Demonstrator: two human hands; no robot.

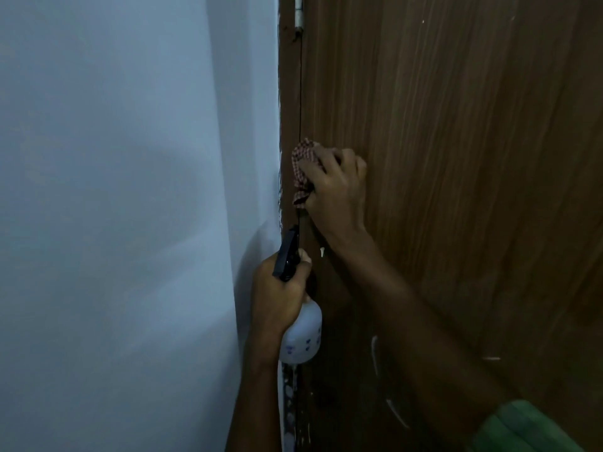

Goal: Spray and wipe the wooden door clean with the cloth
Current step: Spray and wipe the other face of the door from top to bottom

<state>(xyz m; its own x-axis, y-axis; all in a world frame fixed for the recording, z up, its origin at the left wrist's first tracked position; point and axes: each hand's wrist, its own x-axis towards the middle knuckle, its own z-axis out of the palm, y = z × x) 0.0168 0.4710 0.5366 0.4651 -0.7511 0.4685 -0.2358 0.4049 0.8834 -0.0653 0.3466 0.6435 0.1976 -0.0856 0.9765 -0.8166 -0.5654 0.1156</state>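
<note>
**Cloth at the hinge edge, most of the door off to the right**

Our right hand (336,187) presses the bunched checked cloth (301,168) against the door (456,158), fingers curled round it, right at the door's left edge where it meets the frame (288,109). The door's long axis runs up and down, and nearly all its face lies to the right of the cloth — so we judge the next wipe must travel rightward or along the edge. Our left hand (280,288) sits lower, just below the cloth, clamped round the neck of the bottle (301,334) (nozzle aimed up toward the frame). White smears (375,353) show lower down, nearer the left hand — still to be cleaned, we think.
</note>
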